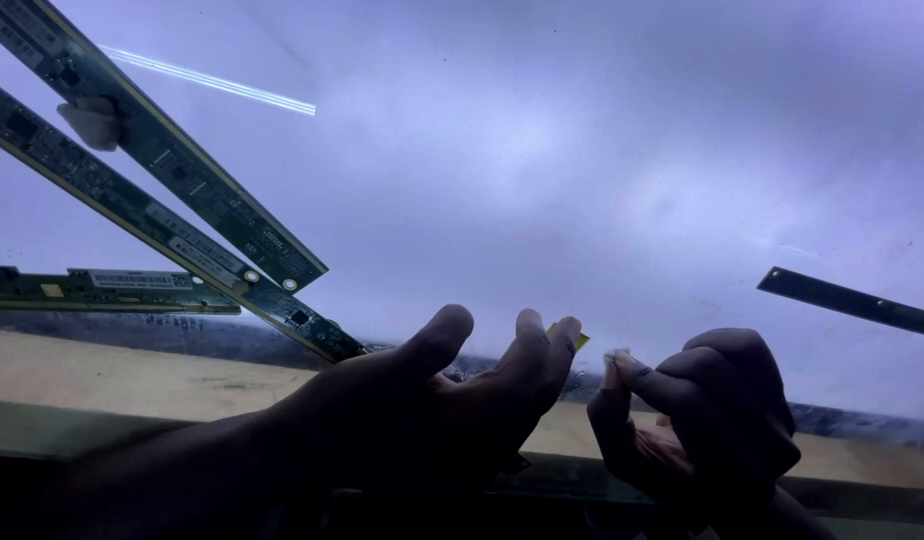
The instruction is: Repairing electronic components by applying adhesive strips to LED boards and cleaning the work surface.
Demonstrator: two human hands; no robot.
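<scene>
Small white scrap [618, 357] is pinched between the thumb and forefinger of the right hand [712, 420], just above the near edge of the large pale glossy panel [582, 180]. A thin yellow strip [578, 338] is seen at the fingertips of the left hand [452, 400], whose fingers are loosely curled; whether it is gripped cannot be told. Long green circuit-board strips [182, 200] are laid on the panel, well apart to the left.

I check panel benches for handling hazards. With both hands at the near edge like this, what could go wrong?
The long circuit strips overlap loosely on the panel; a nudge could shift them. The right hand pinches a small white scrap, easily dropped. The left hand holds a yellow tab only at its fingertips.
</scene>
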